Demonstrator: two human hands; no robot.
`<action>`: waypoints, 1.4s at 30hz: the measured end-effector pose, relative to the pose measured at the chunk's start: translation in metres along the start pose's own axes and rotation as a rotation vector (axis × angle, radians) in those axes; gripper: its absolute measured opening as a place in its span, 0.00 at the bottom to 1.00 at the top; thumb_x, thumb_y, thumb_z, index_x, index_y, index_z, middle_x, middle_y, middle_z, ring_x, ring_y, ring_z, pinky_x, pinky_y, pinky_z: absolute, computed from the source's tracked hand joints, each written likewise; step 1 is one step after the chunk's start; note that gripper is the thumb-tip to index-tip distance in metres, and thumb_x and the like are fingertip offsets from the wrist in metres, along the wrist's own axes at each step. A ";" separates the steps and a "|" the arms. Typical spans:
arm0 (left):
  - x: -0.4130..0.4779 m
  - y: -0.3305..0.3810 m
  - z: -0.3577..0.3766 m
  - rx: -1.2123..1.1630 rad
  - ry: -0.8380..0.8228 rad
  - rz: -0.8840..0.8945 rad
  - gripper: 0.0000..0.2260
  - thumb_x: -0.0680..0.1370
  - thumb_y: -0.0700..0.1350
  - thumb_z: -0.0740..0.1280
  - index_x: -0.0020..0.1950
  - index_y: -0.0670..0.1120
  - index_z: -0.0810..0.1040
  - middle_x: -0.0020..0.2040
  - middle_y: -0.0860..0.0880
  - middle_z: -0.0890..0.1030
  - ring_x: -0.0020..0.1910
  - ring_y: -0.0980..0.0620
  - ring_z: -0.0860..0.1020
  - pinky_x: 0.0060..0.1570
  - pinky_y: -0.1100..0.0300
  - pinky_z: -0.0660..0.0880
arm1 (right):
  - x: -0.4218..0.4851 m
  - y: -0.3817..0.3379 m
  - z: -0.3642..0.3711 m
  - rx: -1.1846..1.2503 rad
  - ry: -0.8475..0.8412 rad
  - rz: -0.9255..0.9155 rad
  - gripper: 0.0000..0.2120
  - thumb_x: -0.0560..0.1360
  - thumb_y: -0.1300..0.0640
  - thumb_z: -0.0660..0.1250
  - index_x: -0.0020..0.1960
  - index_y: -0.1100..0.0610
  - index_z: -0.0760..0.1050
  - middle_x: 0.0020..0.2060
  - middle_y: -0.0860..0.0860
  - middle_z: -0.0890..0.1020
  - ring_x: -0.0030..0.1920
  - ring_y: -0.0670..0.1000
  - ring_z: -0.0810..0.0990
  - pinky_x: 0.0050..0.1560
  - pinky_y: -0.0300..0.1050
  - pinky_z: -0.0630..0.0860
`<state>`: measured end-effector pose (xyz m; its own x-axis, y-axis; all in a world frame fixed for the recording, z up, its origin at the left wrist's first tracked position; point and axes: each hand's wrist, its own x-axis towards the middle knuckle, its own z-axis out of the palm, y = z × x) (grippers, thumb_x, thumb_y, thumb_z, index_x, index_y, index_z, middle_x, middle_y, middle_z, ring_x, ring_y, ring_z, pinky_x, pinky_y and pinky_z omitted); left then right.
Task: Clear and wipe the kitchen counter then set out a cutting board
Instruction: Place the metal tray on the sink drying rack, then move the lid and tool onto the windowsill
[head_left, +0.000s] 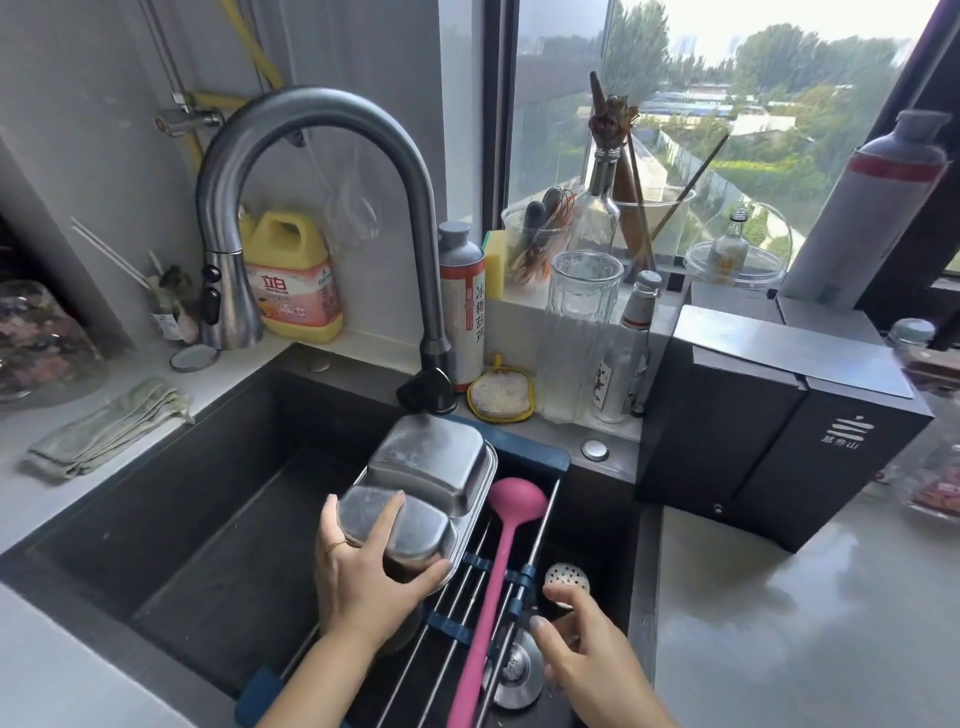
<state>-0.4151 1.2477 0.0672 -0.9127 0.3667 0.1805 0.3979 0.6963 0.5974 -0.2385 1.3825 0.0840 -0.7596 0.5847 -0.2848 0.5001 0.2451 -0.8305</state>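
Observation:
An upside-down steel compartment tray (431, 467) lies on the rack (519, 571) that spans the right part of the dark sink (218, 493). My left hand (363, 571) grips the tray's near end, thumb on top and fingers curled under the edge. My right hand (587, 660) hovers over the rack's near right corner with relaxed fingers, holding nothing. A pink ladle (498, 561) lies lengthwise on the rack beside the tray. A folded greenish cloth (109, 428) lies on the counter left of the sink.
The curved faucet (311, 171) arches above the sink's back. Detergent jug (293, 275), a tall canister (462, 312), a scrubber pad (501, 397), glass jar (584, 332) and bottles crowd the back ledge. A black appliance (769, 436) stands right. The counter (805, 623) right of the sink looks wet.

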 end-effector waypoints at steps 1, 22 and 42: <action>0.000 0.000 0.000 0.016 0.002 0.004 0.39 0.57 0.65 0.74 0.66 0.61 0.68 0.74 0.37 0.49 0.73 0.39 0.54 0.71 0.47 0.57 | 0.000 0.001 0.000 0.001 -0.003 0.002 0.16 0.74 0.49 0.63 0.61 0.47 0.68 0.35 0.48 0.80 0.39 0.45 0.80 0.49 0.40 0.76; -0.095 0.067 0.017 -0.258 -0.069 0.383 0.12 0.68 0.46 0.66 0.48 0.45 0.82 0.35 0.52 0.81 0.31 0.55 0.78 0.37 0.59 0.73 | -0.034 0.033 -0.035 0.091 0.203 0.078 0.06 0.74 0.55 0.65 0.49 0.47 0.74 0.37 0.48 0.79 0.42 0.54 0.82 0.41 0.41 0.74; -0.320 0.342 0.170 -0.362 -0.619 0.662 0.15 0.63 0.36 0.76 0.48 0.44 0.82 0.37 0.51 0.80 0.37 0.50 0.79 0.41 0.56 0.74 | -0.327 0.291 -0.302 0.067 1.203 0.584 0.05 0.72 0.60 0.67 0.48 0.57 0.79 0.42 0.54 0.82 0.43 0.54 0.79 0.48 0.44 0.72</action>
<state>0.0287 1.4736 0.0811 -0.2636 0.9466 0.1855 0.6654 0.0392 0.7455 0.2814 1.4962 0.0799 0.4102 0.9113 -0.0366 0.5764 -0.2901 -0.7640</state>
